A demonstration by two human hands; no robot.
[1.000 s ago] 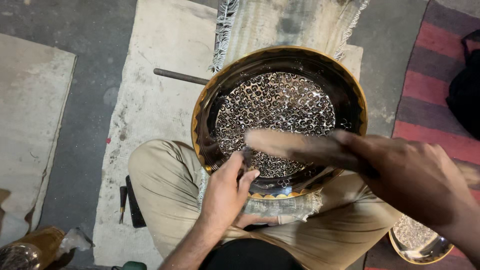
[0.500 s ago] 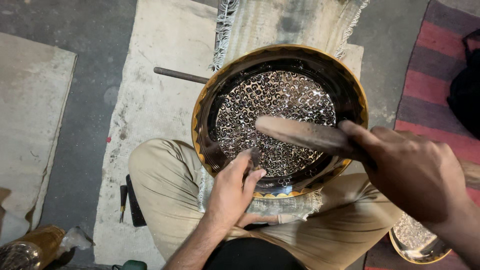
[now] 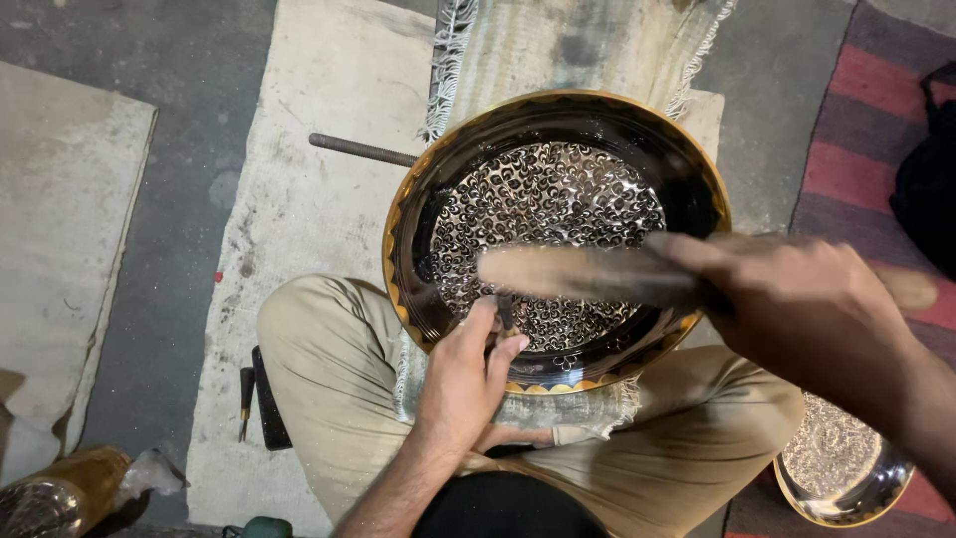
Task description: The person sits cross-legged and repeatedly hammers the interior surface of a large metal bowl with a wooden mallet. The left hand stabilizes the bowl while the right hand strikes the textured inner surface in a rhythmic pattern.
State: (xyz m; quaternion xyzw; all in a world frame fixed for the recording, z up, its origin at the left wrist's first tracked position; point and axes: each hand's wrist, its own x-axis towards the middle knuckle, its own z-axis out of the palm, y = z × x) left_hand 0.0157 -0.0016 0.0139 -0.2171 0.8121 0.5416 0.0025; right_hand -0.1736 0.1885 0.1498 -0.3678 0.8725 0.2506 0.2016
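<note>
floor left: bare grey concrete with a pale mat (image 3: pixel 60 249) at the edge; a brassy vessel (image 3: pixel 60 493) sits in the bottom corner.
cloth: worn off-white floor cloth (image 3: pixel 299 229) under the seated person; a dark metal rod (image 3: pixel 360 150) lies on it, and small dark tools (image 3: pixel 261 399) lie beside the left knee.
left hand: left hand (image 3: pixel 463 374) rests at the near rim of the tray, fingers pinched together around a small dark punch (image 3: pixel 505 314), tip set on the patterned metal.
tray: large round brass tray (image 3: pixel 556 234), resting tilted on the person's lap over a fringed cloth (image 3: pixel 558 45); dark glossy wall, centre covered in fine bright chased marks.
tray handling: looks stiff, fairly heavy sheet metal; smooth rim likely slippery, and the worked face would dent or scratch, so best taken by the rim on both sides.
right hand: right hand (image 3: pixel 807 304) closed around the handle of a wooden mallet (image 3: pixel 588 274), which is blurred and held above the tray, over the punch.
floor right: red and grey striped rug (image 3: pixel 856 139); a smaller patterned metal bowl (image 3: pixel 841 468) just beside the right knee; a dark bag (image 3: pixel 926 189) at the edge.
room: cramped floor-level workplace, person cross-legged, dim light.
</note>
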